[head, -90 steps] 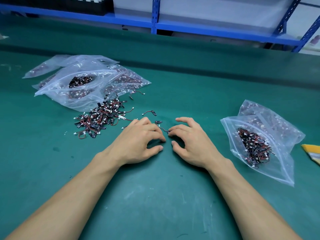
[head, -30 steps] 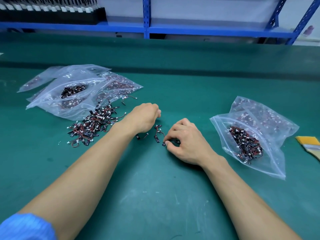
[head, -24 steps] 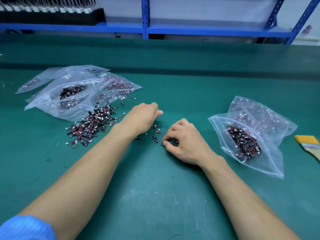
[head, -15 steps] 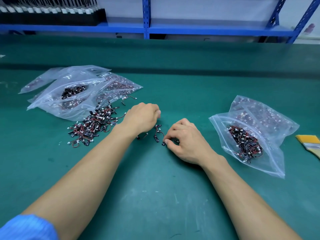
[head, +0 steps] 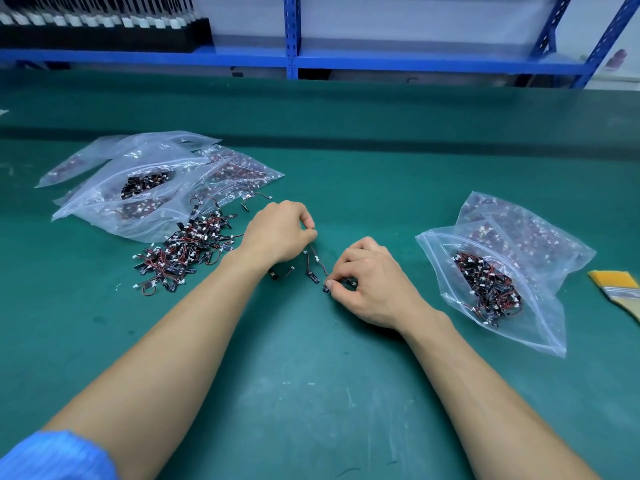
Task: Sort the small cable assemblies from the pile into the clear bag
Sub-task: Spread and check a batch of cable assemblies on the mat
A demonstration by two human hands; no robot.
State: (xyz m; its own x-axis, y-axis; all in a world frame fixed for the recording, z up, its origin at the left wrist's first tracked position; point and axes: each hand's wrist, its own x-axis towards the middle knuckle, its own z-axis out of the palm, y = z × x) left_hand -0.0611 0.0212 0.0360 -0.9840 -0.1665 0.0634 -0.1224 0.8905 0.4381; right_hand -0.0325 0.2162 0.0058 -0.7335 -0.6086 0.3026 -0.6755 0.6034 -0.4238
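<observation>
While resting low on the green mat (head: 311,393), pinches with the right hand (head: 374,285) the near, black end of one cable assembly (head: 320,261), thumb against forefinger. Appears to pinch the far end with the left hand (head: 277,233), fingers curled, just beyond and to the left. Keeps the wire strung between both hands, long axis running near to far with a slight lean leftward. Just left of that wire, on the mat: two more loose assemblies (head: 310,268). Farther left, well apart: the pile (head: 187,251), spilling from a heap of filled bags (head: 145,188). To the right of the right hand, near but not touching: the clear bag (head: 540,327), partly filled. Clearly closer to the right hand, so probably a sideways carry rightward once the left lets go. Three seconds back: both hands close together, fingers spread round a piece on the mat. Now: drawn apart, each gripping one end. Over the last second, hardly any change beyond the left fingertips closing on the far end.
</observation>
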